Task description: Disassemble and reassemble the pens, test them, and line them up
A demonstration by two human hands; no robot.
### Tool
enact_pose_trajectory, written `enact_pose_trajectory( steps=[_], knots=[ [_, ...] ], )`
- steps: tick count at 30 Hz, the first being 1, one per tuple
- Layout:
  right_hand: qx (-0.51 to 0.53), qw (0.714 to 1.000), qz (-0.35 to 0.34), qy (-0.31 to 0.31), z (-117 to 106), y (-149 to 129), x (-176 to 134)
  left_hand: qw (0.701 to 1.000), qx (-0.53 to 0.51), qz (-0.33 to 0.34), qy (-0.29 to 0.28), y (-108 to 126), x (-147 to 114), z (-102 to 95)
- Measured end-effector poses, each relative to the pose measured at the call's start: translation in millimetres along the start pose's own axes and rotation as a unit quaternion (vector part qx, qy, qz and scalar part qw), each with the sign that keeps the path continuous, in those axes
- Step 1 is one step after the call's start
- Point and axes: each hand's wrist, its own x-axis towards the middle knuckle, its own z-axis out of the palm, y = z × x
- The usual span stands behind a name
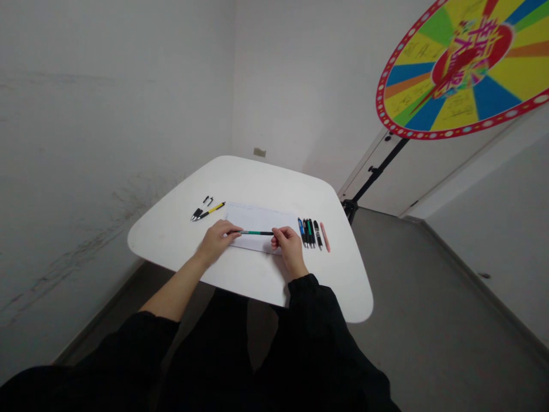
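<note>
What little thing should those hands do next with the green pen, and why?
Maybe the left hand should let go while the right hand holds on. Both hands pinch the green-and-black pen near opposite ends over the white paper, so freeing one would likely make it easier to move, and the right hand is nearer the row of pens.

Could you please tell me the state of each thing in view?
Green-and-black pen: held at both ends.
Left hand: pinching its left end.
Right hand: pinching its right end.
Paper: flat on the table.
Left pens: lying close together.
Right pens: lying side by side.
Wheel: raised on a black stand.
</note>
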Motion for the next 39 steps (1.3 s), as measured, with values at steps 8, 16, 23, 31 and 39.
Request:
enact_pose_trajectory(
  steps=[8,16,23,31,39],
  knots=[
    [-0.004,0.999,-0.039,-0.017,-1,1,0,1.000,0.008,-0.008,0.023,-2,1,2.6],
    [-0.044,0.998,-0.031,-0.040,-6,3,0,0.999,0.021,-0.022,0.031,-1,1,0.4],
    [-0.199,0.974,-0.094,-0.056,-10,1,-2,0.999,0.013,0.001,0.029,-4,0,2.9],
    [-0.223,0.970,-0.093,-0.026,-11,3,-2,1.000,-0.017,-0.004,0.015,0,0,1.1],
    [-0.036,0.998,-0.052,-0.026,-2,-1,-1,0.999,-0.021,-0.018,0.024,1,0,2.0]
  ],
)
